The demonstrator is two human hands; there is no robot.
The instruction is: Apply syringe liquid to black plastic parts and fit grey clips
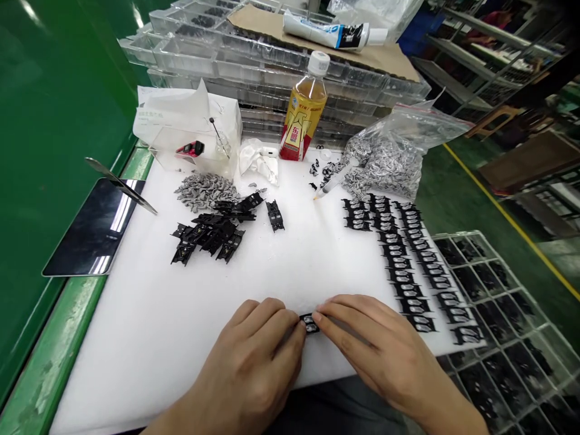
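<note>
Grasping a black part [310,324] in both hands [247,368] [389,353], white foam [181,326] on green workbench [58,344], factory floor [457,193] beyond

Little black part [309,324] with silvery markings between the left hand [249,362] and right hand [376,344], plain white foam [181,338] underneath, green tabletop [58,151] way off left.

Green tabletop [54,151], left; green painted floor [435,199] with yellow line [507,216]; metal shelving [471,66], right.
</note>
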